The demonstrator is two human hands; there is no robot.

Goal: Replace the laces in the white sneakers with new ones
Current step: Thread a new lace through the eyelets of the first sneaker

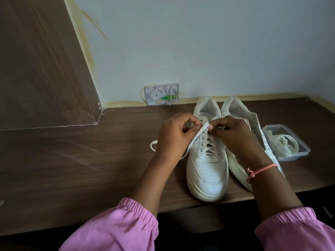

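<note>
Two white sneakers stand side by side on the brown table (72,160), toes toward me. The left sneaker (207,169) is upright and laced partway up. The right sneaker (241,113) leans on its side behind my right arm. My left hand (174,136) pinches a flat white lace (197,134) near the top eyelets of the left sneaker. My right hand (233,134) pinches the same lace from the other side, just above the tongue. The lace's loose end (153,144) trails left across the table behind my left hand.
A clear plastic container (299,145) with coiled white laces inside sits right of the sneakers. A small white wall box (162,94) with a green part is fixed to the wall behind. A dark wooden panel (41,69) rises at the left. The table's front edge runs under my forearms.
</note>
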